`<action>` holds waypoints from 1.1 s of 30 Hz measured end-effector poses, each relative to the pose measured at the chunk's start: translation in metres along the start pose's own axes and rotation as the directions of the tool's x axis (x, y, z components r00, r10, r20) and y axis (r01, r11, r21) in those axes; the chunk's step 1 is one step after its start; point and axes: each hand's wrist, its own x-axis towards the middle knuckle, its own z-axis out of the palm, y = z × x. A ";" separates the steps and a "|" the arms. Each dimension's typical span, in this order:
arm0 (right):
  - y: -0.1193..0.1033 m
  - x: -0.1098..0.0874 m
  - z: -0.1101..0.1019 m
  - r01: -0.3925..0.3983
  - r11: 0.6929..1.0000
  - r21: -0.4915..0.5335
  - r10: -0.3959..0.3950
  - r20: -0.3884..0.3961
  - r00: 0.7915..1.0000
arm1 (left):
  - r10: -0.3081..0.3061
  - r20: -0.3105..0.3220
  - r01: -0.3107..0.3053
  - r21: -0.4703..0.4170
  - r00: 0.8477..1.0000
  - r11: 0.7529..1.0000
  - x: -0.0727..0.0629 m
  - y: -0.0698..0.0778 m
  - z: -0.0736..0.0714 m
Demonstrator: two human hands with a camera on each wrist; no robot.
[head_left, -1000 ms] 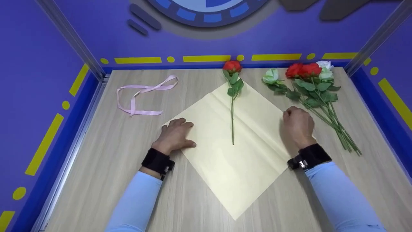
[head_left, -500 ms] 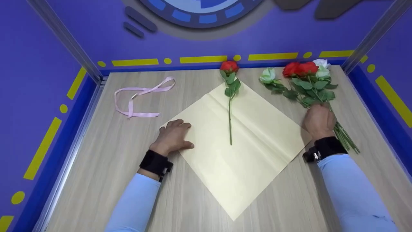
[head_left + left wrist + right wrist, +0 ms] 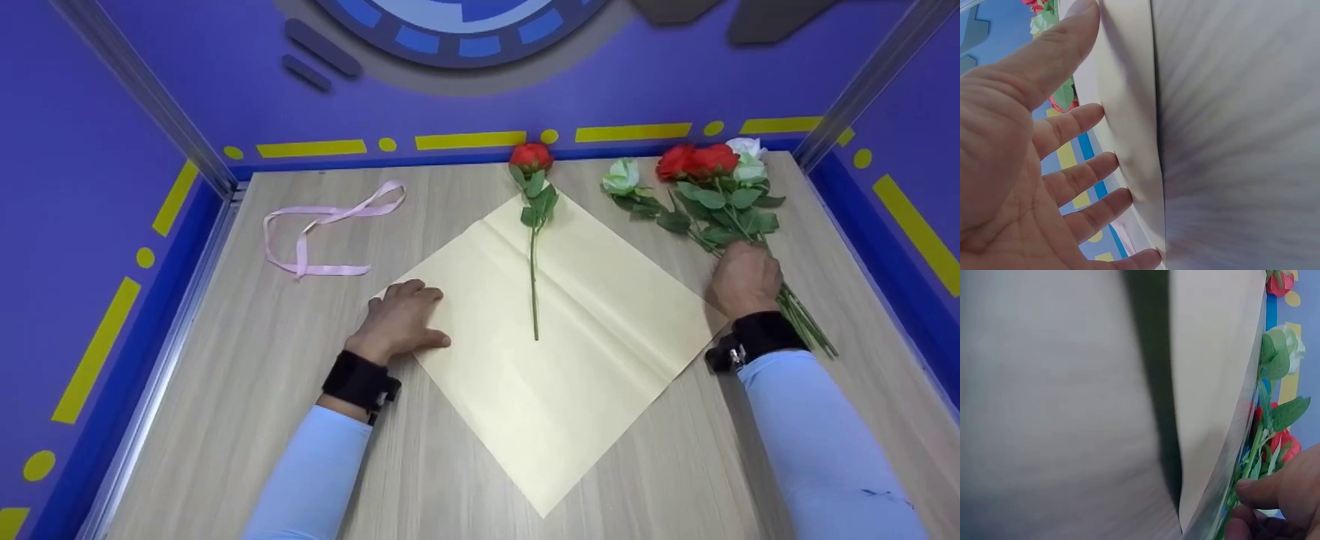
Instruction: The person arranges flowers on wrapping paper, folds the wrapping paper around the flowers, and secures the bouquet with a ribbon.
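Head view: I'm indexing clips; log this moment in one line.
left hand: on paper; right hand: curled at flower stems; lone rose: partly on paper

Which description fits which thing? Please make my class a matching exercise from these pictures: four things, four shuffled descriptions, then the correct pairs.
Things
1. Pink ribbon
2. Lone red rose
3. Left hand
4. Right hand

Descriptions
A. At the stems of the bunched roses
B. Partly on the cream sheet, with its bloom past the far corner
C. Lying looped on the table
D. Spread out at the sheet's left corner

Pairs: 1-C, 2-B, 3-D, 4-A
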 end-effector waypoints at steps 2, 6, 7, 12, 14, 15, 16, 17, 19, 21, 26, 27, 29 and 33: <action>0.001 0.000 -0.001 0.000 1.000 -0.002 0.000 0.012 1.000 | 0.000 0.002 0.000 -0.001 1.000 1.000 0.001 0.000 0.000; 0.001 0.000 -0.003 0.005 1.000 0.003 -0.005 0.010 1.000 | 0.003 -0.004 -0.003 0.006 1.000 1.000 0.002 -0.001 0.001; -0.001 0.000 -0.003 0.012 1.000 0.011 -0.012 -0.006 1.000 | 0.004 -0.007 -0.004 0.008 1.000 1.000 0.002 -0.001 0.001; -0.016 0.000 -0.006 0.095 0.994 0.051 -0.086 -0.162 0.983 | 0.000 -0.020 0.000 -0.010 1.000 1.000 0.001 -0.001 0.002; -0.028 0.001 -0.009 0.119 0.990 0.080 -0.101 -0.205 0.973 | -0.005 -0.026 0.005 -0.022 1.000 1.000 -0.001 -0.001 0.003; -0.034 0.002 -0.011 0.132 0.986 0.098 -0.108 -0.222 0.969 | -0.007 -0.029 0.006 -0.025 1.000 1.000 -0.001 -0.001 0.003; -0.041 0.003 -0.013 0.136 0.982 0.135 -0.103 -0.224 0.969 | -0.008 -0.033 0.007 -0.026 0.999 1.000 -0.002 -0.001 0.003; -0.048 0.003 -0.015 0.134 0.975 0.175 -0.094 -0.219 0.971 | -0.008 -0.036 0.007 -0.027 0.999 1.000 -0.002 0.000 0.003; -0.063 0.004 -0.019 0.114 0.955 0.272 -0.066 -0.181 0.981 | -0.005 -0.042 0.004 -0.030 0.999 1.000 -0.002 0.000 0.004; -0.078 0.004 -0.021 0.067 0.920 0.386 -0.030 -0.100 0.995 | 0.000 -0.047 -0.001 -0.032 0.999 0.999 -0.002 0.000 0.004; -0.122 -0.003 -0.010 -0.161 0.721 0.674 0.055 0.177 0.983 | 0.004 -0.050 -0.005 -0.025 0.999 1.000 -0.002 -0.001 0.004; -0.131 -0.005 -0.004 -0.198 0.667 0.718 0.060 0.213 0.975 | 0.002 -0.049 -0.003 -0.021 0.999 1.000 -0.002 -0.001 0.004; -0.150 -0.009 0.008 -0.256 0.567 0.783 0.069 0.265 0.962 | -0.002 -0.047 0.001 -0.015 0.999 1.000 -0.002 -0.001 0.004; -0.181 -0.018 0.033 -0.324 0.452 0.831 0.085 0.321 0.943 | 0.000 -0.048 -0.001 -0.019 0.999 1.000 -0.003 0.000 0.003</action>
